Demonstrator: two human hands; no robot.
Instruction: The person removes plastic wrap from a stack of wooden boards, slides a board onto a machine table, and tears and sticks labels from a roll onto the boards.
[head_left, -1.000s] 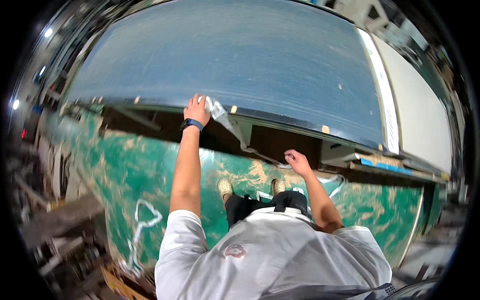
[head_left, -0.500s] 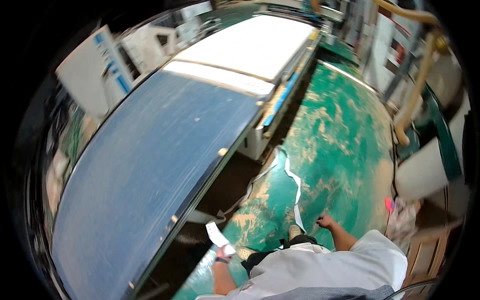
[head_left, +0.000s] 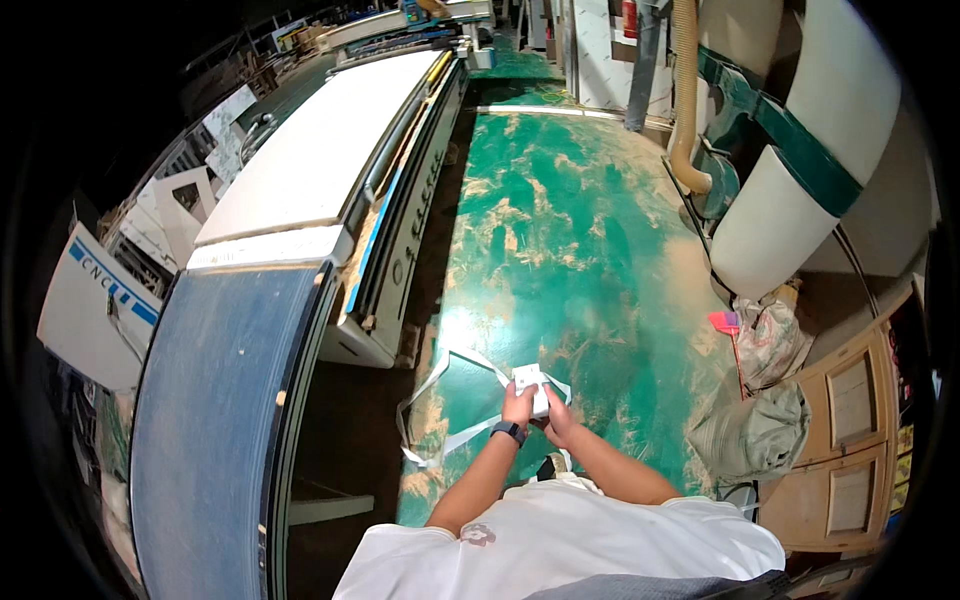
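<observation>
Both hands meet in front of my body over the green floor. My left hand (head_left: 517,405), with a dark watch on its wrist, is closed on a small stack of white labels (head_left: 529,376). My right hand (head_left: 558,420) grips the same stack from the other side, its thumb along the edge. Whether the stack is folded or loose I cannot make out. Around the hands a long white paper strip (head_left: 466,437) loops in a wide curve over the floor. Its ends are hidden near my hands.
On the left runs a long machine bed with a blue belt (head_left: 220,400), a white board (head_left: 320,145) beyond it. Sawdust streaks the green floor (head_left: 590,250). At right stand a white dust-collector bag (head_left: 770,225), a plastic sack (head_left: 775,340), a green sack (head_left: 755,435) and a wooden cabinet (head_left: 850,430).
My hands, far apart before, have come together on the labels that the left hand held alone. My view has turned right, away from the blue belt.
</observation>
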